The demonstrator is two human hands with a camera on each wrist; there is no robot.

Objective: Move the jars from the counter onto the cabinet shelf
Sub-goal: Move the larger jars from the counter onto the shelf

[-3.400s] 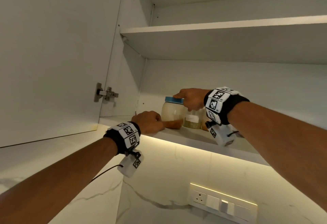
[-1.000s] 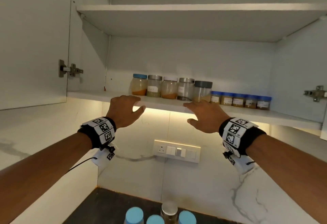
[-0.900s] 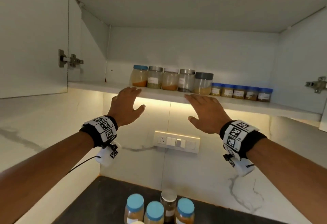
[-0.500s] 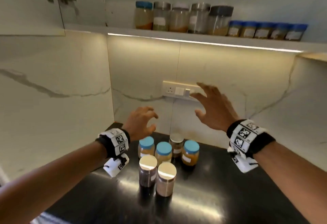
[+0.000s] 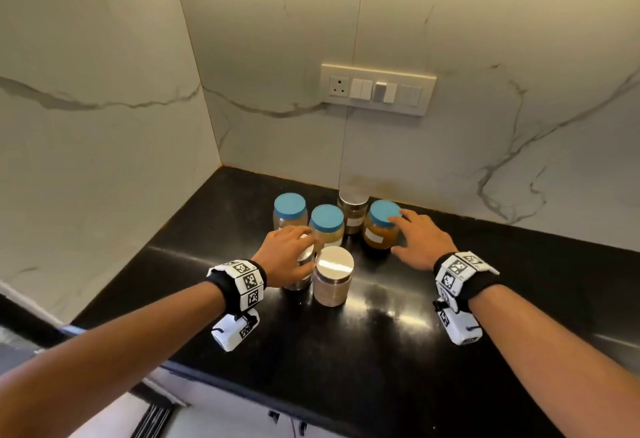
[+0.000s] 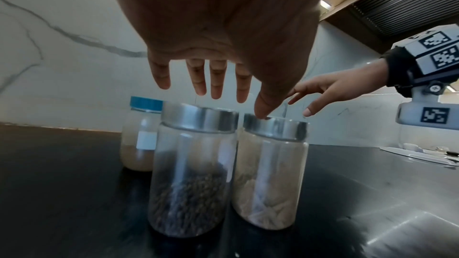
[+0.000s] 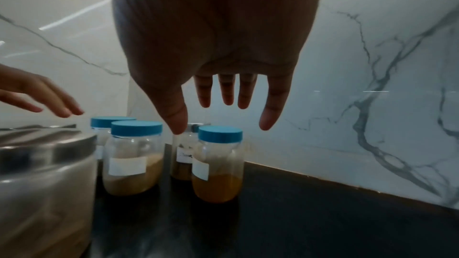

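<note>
Several jars stand clustered on the black counter. My left hand hovers open over a steel-lidded jar of dark seeds, fingers spread just above its lid. Beside it stands a steel-lidded jar of pale contents. My right hand reaches open over a blue-lidded jar of orange powder, fingers straight above it and holding nothing. Two more blue-lidded jars and a third steel-lidded jar stand behind. The cabinet shelf is out of view.
White marble walls meet in a corner behind and left of the jars. A switch plate sits on the back wall above them. The counter's front edge runs below my forearms. Bare black counter stretches to the right.
My view dropped from the cabinet shelf to the counter. Both hands came down from the shelf edge and now hover open over the jars.
</note>
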